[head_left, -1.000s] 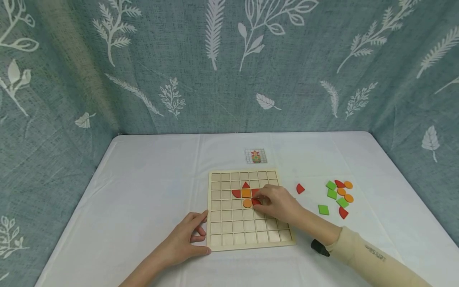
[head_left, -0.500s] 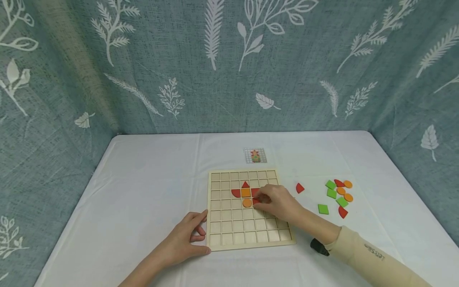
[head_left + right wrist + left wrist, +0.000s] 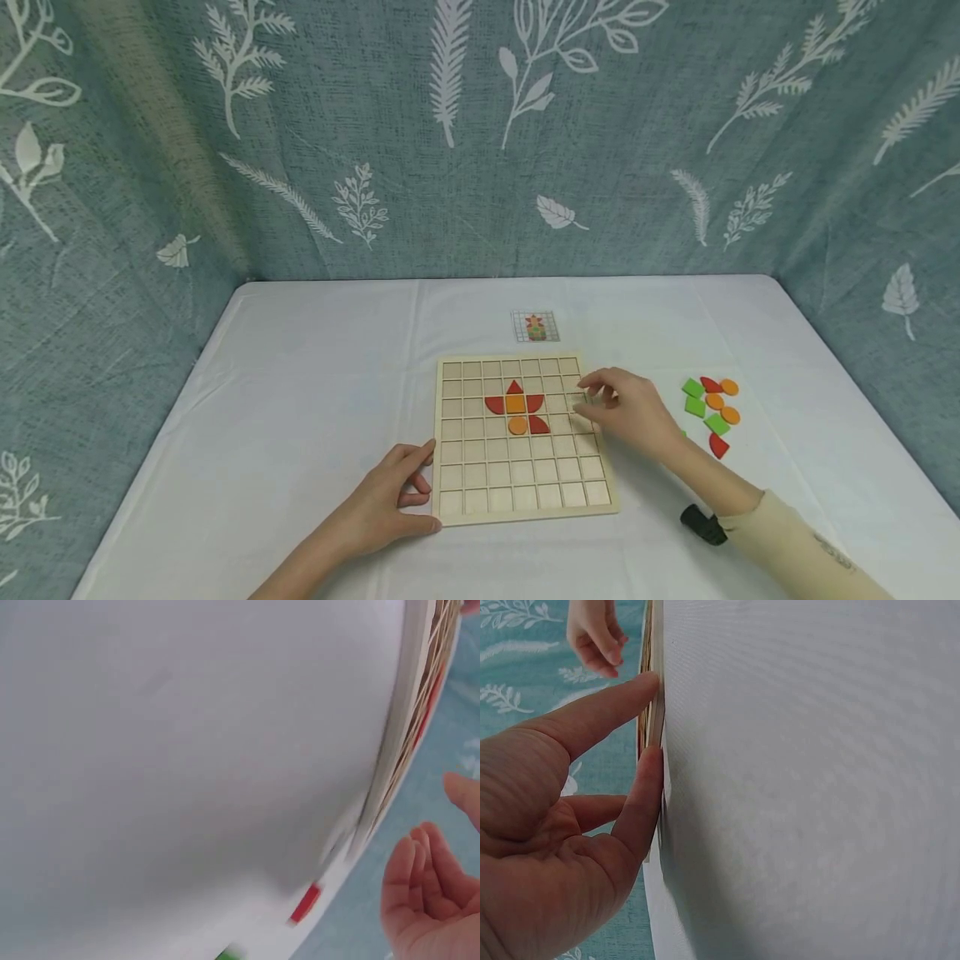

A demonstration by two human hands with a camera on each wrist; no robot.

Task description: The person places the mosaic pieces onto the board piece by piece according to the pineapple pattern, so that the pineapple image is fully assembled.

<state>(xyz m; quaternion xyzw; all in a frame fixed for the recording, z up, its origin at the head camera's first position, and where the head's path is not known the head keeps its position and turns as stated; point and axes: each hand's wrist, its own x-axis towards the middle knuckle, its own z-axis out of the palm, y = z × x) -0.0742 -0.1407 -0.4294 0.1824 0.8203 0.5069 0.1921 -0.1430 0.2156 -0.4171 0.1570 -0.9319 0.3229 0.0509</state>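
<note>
A wooden grid board lies on the table. On it are a red triangle, an orange square flanked by red quarter-circles, an orange disc and, right of the disc, another red quarter-circle tile. My left hand touches the board's left edge with thumb and extended fingers; the left wrist view shows the fingertips against the side. Over the board's right edge is my right hand, thumb and fingers apart with nothing between them. In the right wrist view a red tile lies on the table nearby.
To the right lie loose green squares, orange discs and red quarter-circles. A small pattern card lies behind the board. A black object sits by the right forearm. A patterned curtain stands behind the table.
My right hand has let go of the red quarter-circle beside the orange disc and moved right, now covering the loose red tile by the board. The left hand has stayed put.
</note>
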